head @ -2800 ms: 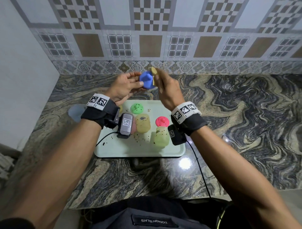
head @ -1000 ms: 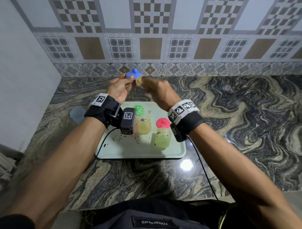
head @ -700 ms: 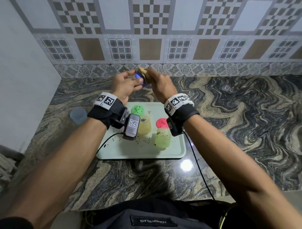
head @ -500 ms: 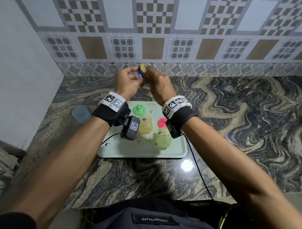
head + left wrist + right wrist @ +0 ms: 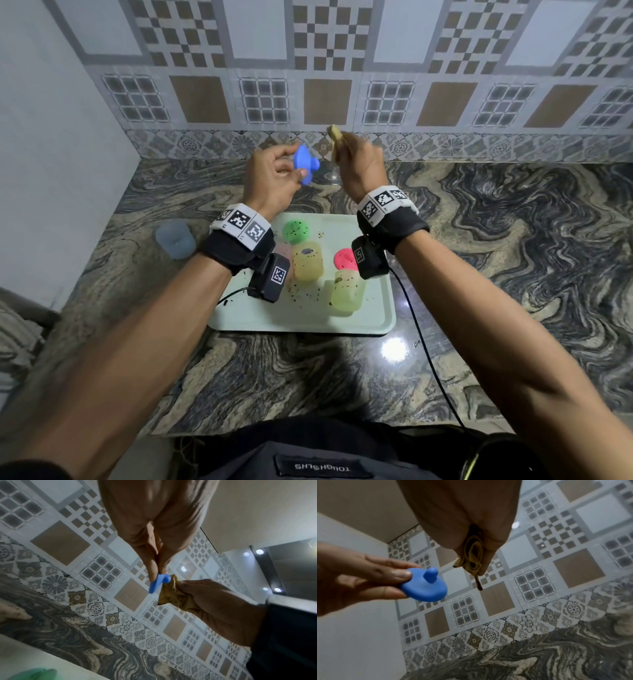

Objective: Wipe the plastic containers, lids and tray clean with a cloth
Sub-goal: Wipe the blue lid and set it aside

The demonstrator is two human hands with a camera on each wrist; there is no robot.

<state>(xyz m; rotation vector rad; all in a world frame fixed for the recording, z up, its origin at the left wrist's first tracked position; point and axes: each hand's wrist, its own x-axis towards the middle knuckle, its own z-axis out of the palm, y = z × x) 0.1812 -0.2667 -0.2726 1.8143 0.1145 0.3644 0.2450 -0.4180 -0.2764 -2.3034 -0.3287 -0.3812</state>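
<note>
I see the left hand (image 5: 270, 178) pinching the blue lid (image 5: 423, 588) by its edge, held up above the desk (image 5: 513, 240) – knob toward the right hand (image 5: 359, 168). That hand is closed around the bunched yellow cloth (image 5: 173, 595), just beside the lid. Below them the tray (image 5: 376, 318) carries speckled containers – a yellow container (image 5: 308, 262), a green lid (image 5: 295, 231), a pink lid (image 5: 344, 258).
</note>
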